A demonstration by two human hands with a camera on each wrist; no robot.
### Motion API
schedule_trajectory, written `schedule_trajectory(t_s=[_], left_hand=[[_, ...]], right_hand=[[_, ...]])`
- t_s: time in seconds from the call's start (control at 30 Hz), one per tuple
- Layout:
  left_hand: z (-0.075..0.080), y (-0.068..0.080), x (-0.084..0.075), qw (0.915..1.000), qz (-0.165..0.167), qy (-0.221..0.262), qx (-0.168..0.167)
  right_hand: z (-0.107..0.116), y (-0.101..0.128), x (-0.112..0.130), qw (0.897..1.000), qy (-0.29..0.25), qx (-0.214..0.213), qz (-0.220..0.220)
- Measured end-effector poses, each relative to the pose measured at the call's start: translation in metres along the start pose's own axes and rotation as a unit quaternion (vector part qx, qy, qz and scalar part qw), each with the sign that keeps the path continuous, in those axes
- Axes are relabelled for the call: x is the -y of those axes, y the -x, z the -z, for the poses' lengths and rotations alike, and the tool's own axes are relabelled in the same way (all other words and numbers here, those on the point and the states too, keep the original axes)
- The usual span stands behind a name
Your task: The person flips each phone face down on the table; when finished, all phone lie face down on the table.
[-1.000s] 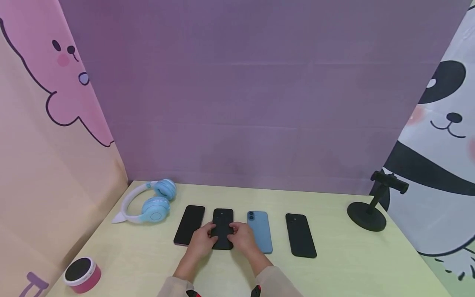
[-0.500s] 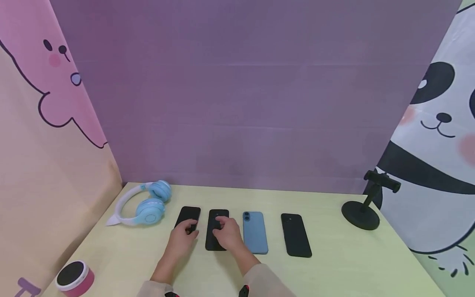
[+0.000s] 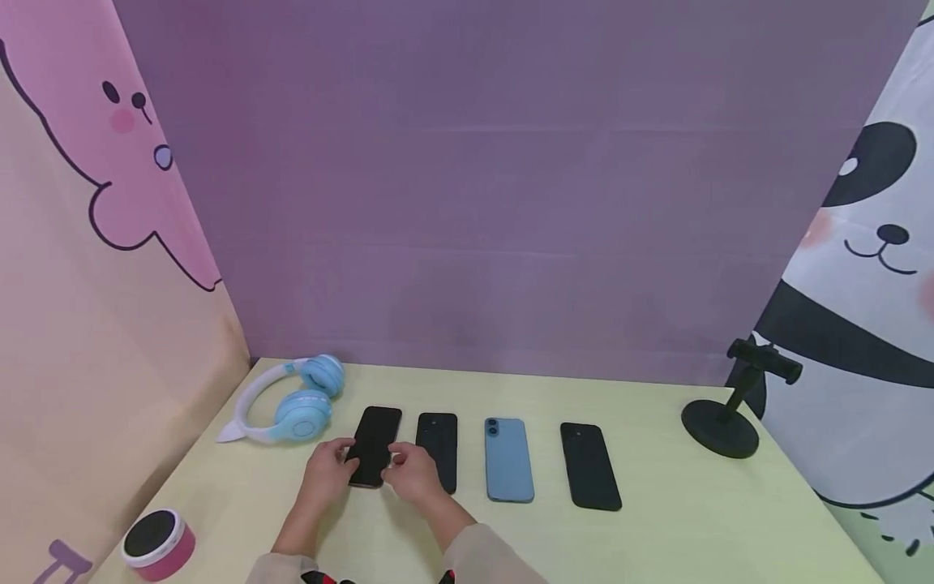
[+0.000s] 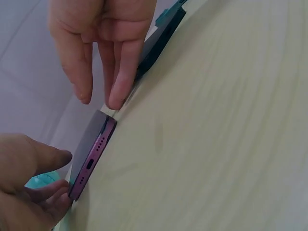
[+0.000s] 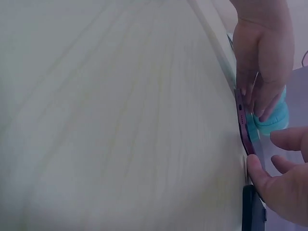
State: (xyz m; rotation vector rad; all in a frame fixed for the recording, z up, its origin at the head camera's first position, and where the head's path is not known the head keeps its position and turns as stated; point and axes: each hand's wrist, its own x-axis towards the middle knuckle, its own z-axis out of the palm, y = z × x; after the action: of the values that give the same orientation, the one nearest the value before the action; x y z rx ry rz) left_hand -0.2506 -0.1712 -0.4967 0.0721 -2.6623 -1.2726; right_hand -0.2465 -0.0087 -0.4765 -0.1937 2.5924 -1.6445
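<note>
We count four phones on the tabletop (image 3: 657, 535); our left hand (image 3: 326, 470) and right hand (image 3: 413, 472) pinch the leftmost phone (image 3: 375, 444) by its near edges, beside one pair of headphones (image 3: 292, 401).

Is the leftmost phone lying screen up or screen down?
Screen up: the leftmost phone shows a plain dark glass face with no camera lenses, unlike the blue phone. Both hands touch its near end.

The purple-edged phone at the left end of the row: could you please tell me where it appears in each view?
Head: purple-edged phone lies low, left of centre, between both hands.
Left wrist: its port end sits lower left, on the table.
Right wrist: its thin edge runs along the right side.
Shared landmark: the blue headphones, visible beside it in every view.
</note>
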Motion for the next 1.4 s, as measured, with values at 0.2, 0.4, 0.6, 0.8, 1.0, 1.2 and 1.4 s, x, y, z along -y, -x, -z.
schedule_trajectory(t_s=[0.2, 0.4, 0.6, 0.8, 1.0, 1.2, 1.4], left_hand=[[0.001, -0.002, 0.004, 0.9998, 0.007, 0.013, 0.013], [0.008, 0.000, 0.008, 0.9994, 0.028, 0.006, 0.018], [0.008, 0.001, 0.007, 0.9991, 0.032, 0.014, 0.023], [0.007, 0.001, 0.008, 0.9991, 0.029, 0.016, 0.026], [0.005, -0.001, 0.010, 0.9992, 0.016, 0.020, 0.031], [0.004, 0.000, 0.012, 0.9993, 0.006, 0.017, 0.031], [0.006, 0.001, 0.011, 0.9994, 0.000, 0.018, 0.030]], right_hand=[[-0.008, -0.002, -0.001, 0.999, -0.024, -0.023, -0.006], [-0.022, 0.000, -0.001, 0.998, -0.003, -0.054, 0.015], [-0.027, 0.003, 0.005, 0.997, -0.012, -0.075, 0.004], [-0.029, 0.003, 0.002, 0.996, 0.007, -0.084, -0.001], [-0.029, 0.002, 0.005, 0.995, 0.011, -0.101, -0.007], [-0.029, 0.000, 0.006, 0.993, 0.014, -0.115, -0.022], [-0.028, 0.000, 0.006, 0.993, -0.034, -0.111, -0.034]])
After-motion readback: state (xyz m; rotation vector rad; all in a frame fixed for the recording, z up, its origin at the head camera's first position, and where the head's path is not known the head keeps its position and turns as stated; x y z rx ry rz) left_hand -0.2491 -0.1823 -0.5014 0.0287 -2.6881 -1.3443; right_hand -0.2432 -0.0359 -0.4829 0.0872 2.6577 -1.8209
